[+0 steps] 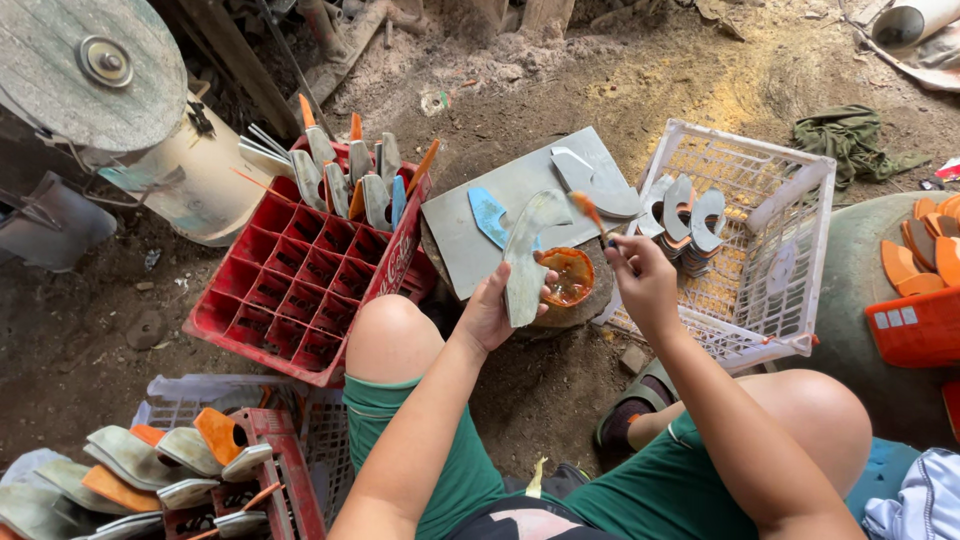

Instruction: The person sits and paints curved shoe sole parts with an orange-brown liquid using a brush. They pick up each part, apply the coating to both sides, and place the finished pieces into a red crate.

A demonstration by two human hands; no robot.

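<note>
Orange paint is the thing that jumps out here, sitting in a small shallow bowl [569, 276] on a round stump, and I'll use that bowl as the reference point for everything else. Right over its left rim, the left hand [492, 312] is wrapped around the lower end of a curved grey metal blade [526, 255], holding it upright so the blade arches up and away from the bowl. Just to the right of the bowl, the right hand [642, 283] is pinched shut on a thin brush [592, 214] whose orange-loaded tip points up and left, close to the top of the blade; can't tell if it's actually touching the metal.

Behind the bowl lies a flat grey board [455, 225] with a blue blade shape and another grey blade resting on it. Right of the bowl there's a white plastic basket [790, 250] with a stack of grey blades inside, some edged in orange. Left of the bowl is a red divided crate [300, 290], with a bunch of blades standing in its far compartments. Down at the lower left, well away from the bowl, more blades with orange patches are piled on another crate [285, 470]. Everything sits on a dirt floor [90, 350].
</note>
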